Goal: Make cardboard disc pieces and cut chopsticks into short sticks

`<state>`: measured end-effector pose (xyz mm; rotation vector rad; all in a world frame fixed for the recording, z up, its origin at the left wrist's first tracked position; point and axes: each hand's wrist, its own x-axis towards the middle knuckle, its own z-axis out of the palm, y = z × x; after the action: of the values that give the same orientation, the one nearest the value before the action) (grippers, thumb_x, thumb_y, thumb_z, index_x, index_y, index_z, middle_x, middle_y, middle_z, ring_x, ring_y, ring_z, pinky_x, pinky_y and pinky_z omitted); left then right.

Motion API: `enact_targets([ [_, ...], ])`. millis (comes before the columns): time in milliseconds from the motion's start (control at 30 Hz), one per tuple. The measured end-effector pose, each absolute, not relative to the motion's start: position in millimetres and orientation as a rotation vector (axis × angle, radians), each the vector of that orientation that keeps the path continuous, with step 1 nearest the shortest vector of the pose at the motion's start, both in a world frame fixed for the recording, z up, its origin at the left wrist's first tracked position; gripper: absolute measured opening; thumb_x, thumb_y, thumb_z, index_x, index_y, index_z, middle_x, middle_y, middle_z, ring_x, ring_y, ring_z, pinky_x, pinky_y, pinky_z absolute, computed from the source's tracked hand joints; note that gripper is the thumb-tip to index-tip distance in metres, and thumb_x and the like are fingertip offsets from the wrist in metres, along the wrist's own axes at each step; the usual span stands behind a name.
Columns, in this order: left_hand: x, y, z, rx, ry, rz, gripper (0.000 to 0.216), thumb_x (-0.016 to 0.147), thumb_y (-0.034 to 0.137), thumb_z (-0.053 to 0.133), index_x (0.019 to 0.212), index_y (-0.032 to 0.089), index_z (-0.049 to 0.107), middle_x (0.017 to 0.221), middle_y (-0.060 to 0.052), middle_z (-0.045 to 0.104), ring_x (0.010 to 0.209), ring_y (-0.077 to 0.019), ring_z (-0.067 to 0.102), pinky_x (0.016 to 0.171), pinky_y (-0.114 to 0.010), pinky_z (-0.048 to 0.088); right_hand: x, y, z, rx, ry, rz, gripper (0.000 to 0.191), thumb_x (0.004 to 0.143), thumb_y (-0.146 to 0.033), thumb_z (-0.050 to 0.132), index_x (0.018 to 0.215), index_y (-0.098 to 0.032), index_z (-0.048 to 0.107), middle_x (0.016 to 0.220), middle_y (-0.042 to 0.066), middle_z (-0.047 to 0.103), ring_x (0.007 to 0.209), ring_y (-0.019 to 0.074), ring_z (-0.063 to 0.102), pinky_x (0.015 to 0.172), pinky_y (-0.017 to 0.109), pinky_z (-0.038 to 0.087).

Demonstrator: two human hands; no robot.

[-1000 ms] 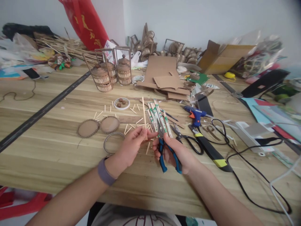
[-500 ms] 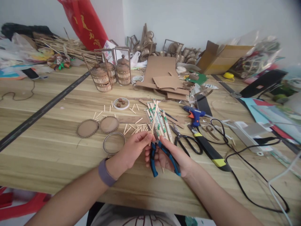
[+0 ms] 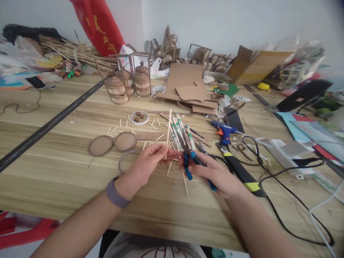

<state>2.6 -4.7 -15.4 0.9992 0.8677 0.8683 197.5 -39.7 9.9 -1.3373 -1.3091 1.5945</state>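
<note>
Pinched in my left hand (image 3: 153, 157) is a thin wooden stick (image 3: 169, 125), held nearly upright. My right hand (image 3: 215, 173) is wrapped round blue-and-black pliers (image 3: 190, 157), their jaws pointing up and away from me, apart from the stick. Paper-wrapped chopsticks (image 3: 176, 127) lie just beyond both hands, with short cut sticks (image 3: 159, 137) scattered to their left. A loose stick (image 3: 185, 184) lies below the pliers. Left of my left hand are a cardboard ring (image 3: 123, 163) and two round cardboard discs (image 3: 100, 145), (image 3: 125, 141) with ridged edges.
Black-handled scissors (image 3: 223, 161), a black-and-yellow cutter (image 3: 243, 173) and a blue glue gun (image 3: 225, 132) lie at right among cables (image 3: 290, 222). Lidded stick baskets (image 3: 116, 89) stand behind, near cardboard sheets (image 3: 184, 79). A white tape roll (image 3: 139, 117) holds brown balls.
The pliers have moved right and turned, away from the stick. My left hand has shifted slightly left, and its stick stands more upright. A short piece now shows below my hands.
</note>
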Motion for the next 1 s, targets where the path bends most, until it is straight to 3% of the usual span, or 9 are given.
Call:
enact_targets([
  [100, 1, -5, -13, 1.009, 0.91, 0.778, 0.037, 0.08, 0.054, 0.064, 0.082, 0.017, 0.061, 0.09, -0.005, 0.073, 0.069, -0.015, 0.069, 0.057, -0.022, 0.046, 205, -38, 16, -1.433, -1.628, 1.332, 0.024, 0.075, -0.034, 0.063, 0.096, -0.021, 0.064, 0.092, 0.002, 0.065, 0.088, 0.0194, 0.057, 0.079, 0.03, 0.045],
  [200, 1, -5, -13, 1.054, 0.935, 0.776, 0.039, 0.079, 0.055, 0.064, 0.082, 0.016, 0.06, 0.094, -0.006, 0.073, 0.063, -0.0137, 0.069, 0.049, -0.02, 0.041, 209, -37, 18, -1.493, -1.85, 1.148, 0.031, 0.08, -0.037, 0.058, 0.106, -0.021, 0.062, 0.096, 0.003, 0.066, 0.089, 0.021, 0.058, 0.081, 0.032, 0.046],
  [300, 1, -5, -12, 1.059, 0.93, 0.765, 0.042, 0.077, 0.057, 0.065, 0.081, 0.015, 0.06, 0.093, -0.008, 0.072, 0.066, -0.0151, 0.07, 0.05, -0.02, 0.044, 210, -35, 19, -1.521, -1.957, 1.088, 0.032, 0.082, -0.037, 0.054, 0.109, -0.021, 0.061, 0.098, 0.004, 0.065, 0.09, 0.0206, 0.059, 0.082, 0.032, 0.047],
  [467, 2, -4, -12, 1.047, 0.911, 0.749, 0.042, 0.075, 0.056, 0.068, 0.079, 0.016, 0.058, 0.09, -0.007, 0.071, 0.068, -0.0151, 0.07, 0.054, -0.021, 0.049, 212, -36, 22, -1.566, -2.096, 1.048, 0.026, 0.082, -0.035, 0.05, 0.099, -0.02, 0.062, 0.088, 0.003, 0.065, 0.081, 0.019, 0.059, 0.073, 0.029, 0.047],
  [667, 2, -5, -9, 1.07, 0.898, 0.708, 0.037, 0.079, 0.052, 0.066, 0.08, 0.016, 0.06, 0.081, -0.003, 0.071, 0.061, -0.0116, 0.068, 0.05, -0.018, 0.045, 211, -38, 25, -1.548, -2.133, 1.016, 0.026, 0.081, -0.032, 0.051, 0.102, -0.02, 0.062, 0.092, 0.004, 0.066, 0.085, 0.0199, 0.06, 0.074, 0.029, 0.046],
  [1000, 2, -12, -4, 1.204, 0.852, 0.571, 0.033, 0.085, 0.047, 0.06, 0.084, 0.015, 0.059, 0.083, -0.006, 0.072, 0.057, -0.0114, 0.068, 0.046, -0.017, 0.043, 211, -41, 30, -1.511, -2.128, 1.126, 0.024, 0.081, -0.03, 0.052, 0.1, -0.019, 0.063, 0.09, 0.002, 0.067, 0.087, 0.0198, 0.06, 0.072, 0.027, 0.046],
])
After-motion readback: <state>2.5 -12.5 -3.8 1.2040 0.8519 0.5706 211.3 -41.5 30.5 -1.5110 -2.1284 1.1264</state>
